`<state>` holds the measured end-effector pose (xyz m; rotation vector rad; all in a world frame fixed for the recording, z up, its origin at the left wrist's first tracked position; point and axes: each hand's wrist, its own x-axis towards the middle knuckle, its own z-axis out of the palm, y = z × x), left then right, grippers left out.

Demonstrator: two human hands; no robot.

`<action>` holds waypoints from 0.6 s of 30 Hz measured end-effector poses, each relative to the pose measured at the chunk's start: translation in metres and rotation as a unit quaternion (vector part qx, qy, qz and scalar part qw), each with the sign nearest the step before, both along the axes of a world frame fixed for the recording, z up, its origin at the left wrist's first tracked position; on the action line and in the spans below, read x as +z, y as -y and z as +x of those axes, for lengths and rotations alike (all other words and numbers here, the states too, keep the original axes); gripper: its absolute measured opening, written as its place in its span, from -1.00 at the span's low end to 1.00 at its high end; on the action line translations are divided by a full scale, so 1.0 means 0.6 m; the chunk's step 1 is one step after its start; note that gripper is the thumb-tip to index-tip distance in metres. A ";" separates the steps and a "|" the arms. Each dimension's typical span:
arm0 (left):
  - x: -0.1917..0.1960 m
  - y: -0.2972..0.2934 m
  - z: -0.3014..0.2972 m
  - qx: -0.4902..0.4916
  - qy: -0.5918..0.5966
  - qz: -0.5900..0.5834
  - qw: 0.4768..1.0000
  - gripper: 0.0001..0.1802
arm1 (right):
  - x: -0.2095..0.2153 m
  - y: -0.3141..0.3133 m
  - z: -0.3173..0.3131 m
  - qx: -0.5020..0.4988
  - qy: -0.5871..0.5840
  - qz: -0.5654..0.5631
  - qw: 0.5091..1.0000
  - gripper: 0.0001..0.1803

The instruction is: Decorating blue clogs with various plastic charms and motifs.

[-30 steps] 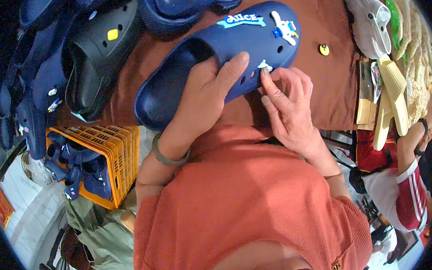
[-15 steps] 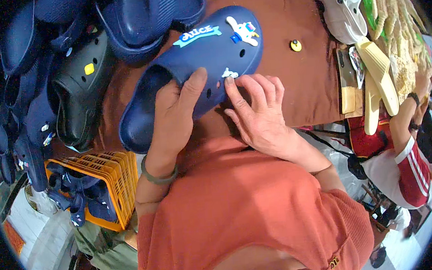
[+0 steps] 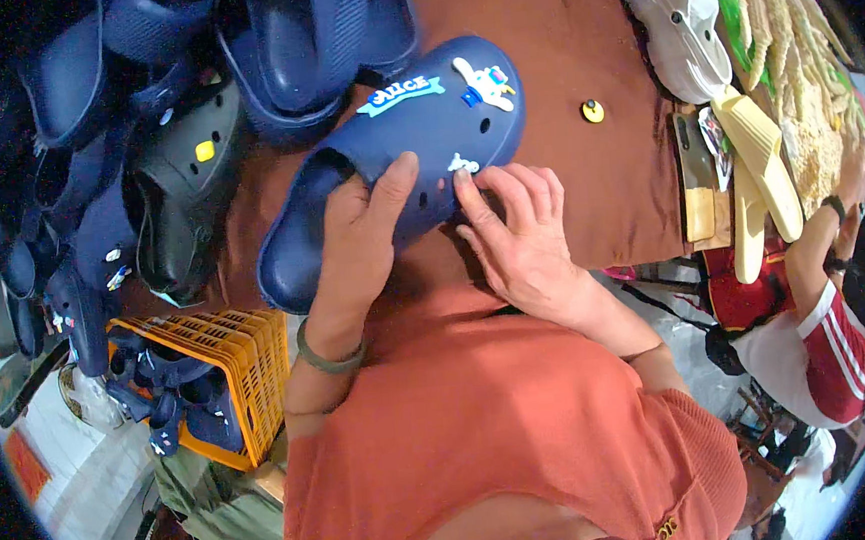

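- Clearly, the left hand [image 3: 360,230] grasped the big navy blue rubber clog [image 3: 423,132], with its thumb on top and its fingers in the foot hole, maybe to keep the clog still.
- The right hand [image 3: 517,222] had one fingertip on the small white plastic charm [image 3: 460,162], as if to press it. Its thumb stayed apart, so it was not clenched around anything.
- The clog was slanted over the smooth brown cloth [image 3: 561,20], right in front of the person, perhaps so both hands could reach it.
- The round yellow charm [image 3: 593,111] lay alone on the cloth, past the toe.
- The black rubber clog [image 3: 178,192] lay to the left, likely pushed aside for room.
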<state>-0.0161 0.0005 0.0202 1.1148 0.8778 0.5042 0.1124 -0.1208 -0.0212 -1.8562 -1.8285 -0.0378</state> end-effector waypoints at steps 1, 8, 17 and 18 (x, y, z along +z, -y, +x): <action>-0.006 0.000 0.000 -0.003 0.008 0.014 1.000 -0.64 | -0.003 -0.001 0.005 0.006 -0.025 0.019 0.999 -0.43; -0.011 0.001 0.003 -0.001 0.045 0.007 0.999 -0.68 | -0.004 -0.035 0.039 -0.052 -0.146 0.090 0.984 -0.52; -0.019 -0.008 -0.003 -0.034 0.078 0.047 0.995 -0.66 | 0.013 -0.051 0.040 -0.007 -0.214 0.041 0.976 -0.75; -0.016 -0.008 -0.004 -0.052 0.075 0.038 0.995 -0.65 | 0.017 -0.053 0.041 -0.005 -0.214 0.038 0.976 -0.75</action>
